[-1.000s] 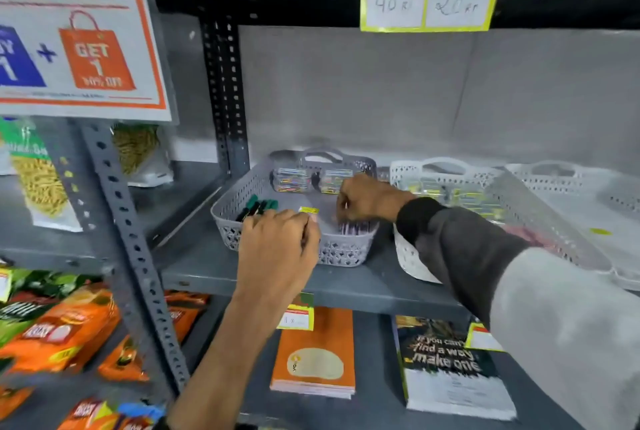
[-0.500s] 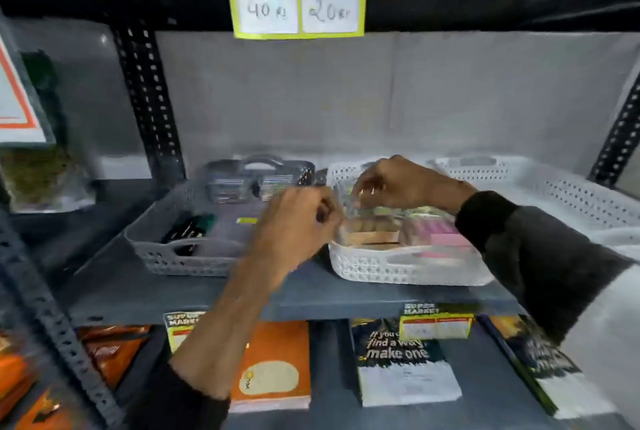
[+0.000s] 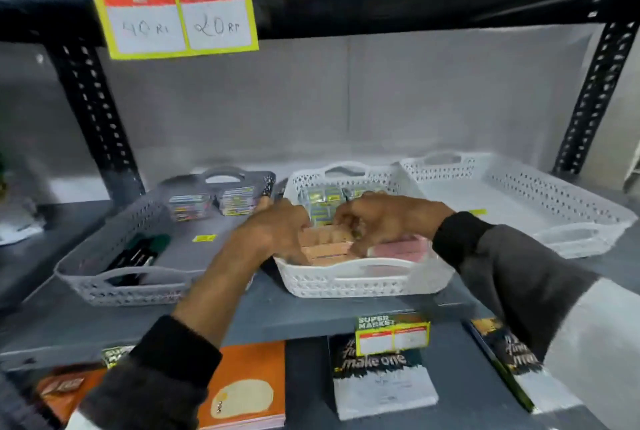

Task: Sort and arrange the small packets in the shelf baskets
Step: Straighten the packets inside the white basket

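A white middle basket on the shelf holds tan packets in front, pink packets to their right and yellow-green packets at the back. My left hand reaches in at the basket's left side, fingers curled around the left end of the tan packets. My right hand comes from the right, fingertips pinched down on the same tan row. A grey basket to the left holds colourful packets at its back and dark pens.
A larger white basket stands at the right with only a small yellow sticker inside. Black perforated uprights frame the bay. A yellow price tag hangs from the shelf above. Notebooks lie on the shelf below.
Both hands left the grey basket, moved right and dropped into the white middle basket onto the tan packets. The view swung right with them.
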